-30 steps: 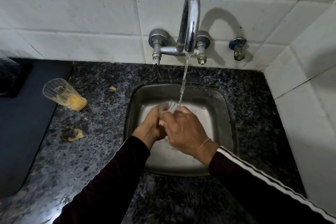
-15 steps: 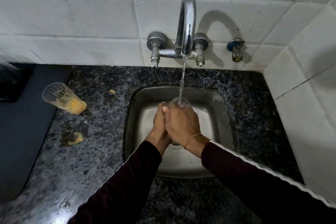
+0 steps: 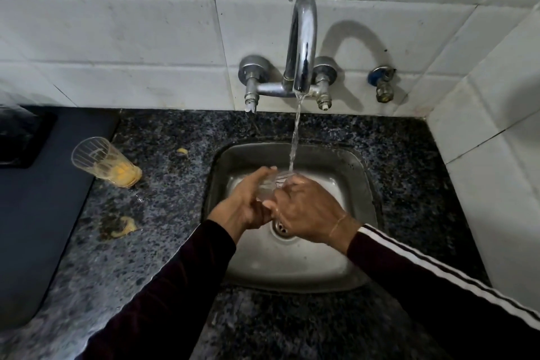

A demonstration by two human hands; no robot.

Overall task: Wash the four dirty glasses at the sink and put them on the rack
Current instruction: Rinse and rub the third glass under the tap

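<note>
Two dark sleeves come in from the bottom edge, the right one (image 3: pixel 438 275) with white stripes. Both hands meet over the sink (image 3: pixel 292 278), above the drain (image 3: pixel 282 228).

Left hand (image 3: pixel 242 207): fingers curled round the near side of a clear glass (image 3: pixel 270 188), thumb up along its wall. Right hand (image 3: pixel 306 210): fingers wrapped round the glass from the other side; a thin band on the wrist. The fingertips past the rim are hidden, so I cannot tell whether any reach inside.

The glass is tilted with its mouth toward the tap (image 3: pixel 302 47); a stream of water (image 3: pixel 295 137) falls onto its rim.

Left of the sink, on the speckled counter (image 3: pixel 163 213): a yellow smear (image 3: pixel 122 228), then a small yellow scrap (image 3: pixel 182 151) farther back. A second glass (image 3: pixel 102 162) lies on its side, yellow residue in the bottom, at the edge of a dark mat (image 3: pixel 38 213).

Behind: white tiles (image 3: pixel 117 38), a small valve (image 3: pixel 382 85) right of the tap.
</note>
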